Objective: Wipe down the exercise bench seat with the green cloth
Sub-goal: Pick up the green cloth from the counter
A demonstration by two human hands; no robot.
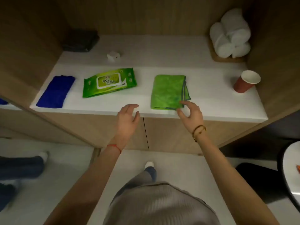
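Note:
A folded green cloth (168, 91) with a dark trim lies flat on the white countertop (211, 101), near its front edge. My right hand (190, 113) hovers at the cloth's near right corner, fingers spread, fingertips touching or just above that corner. My left hand (128, 118) is at the counter's front edge, left of the cloth and apart from it, fingers loosely apart and holding nothing. The exercise bench is not in view.
A green wet-wipe pack (109, 82) and a blue cloth (56, 91) lie left of the green cloth. A red paper cup (246, 81) stands at the right. Rolled white towels (230, 39), a small white cube (113, 56) and a dark folded cloth (81, 40) sit at the back. Wooden side walls enclose the counter.

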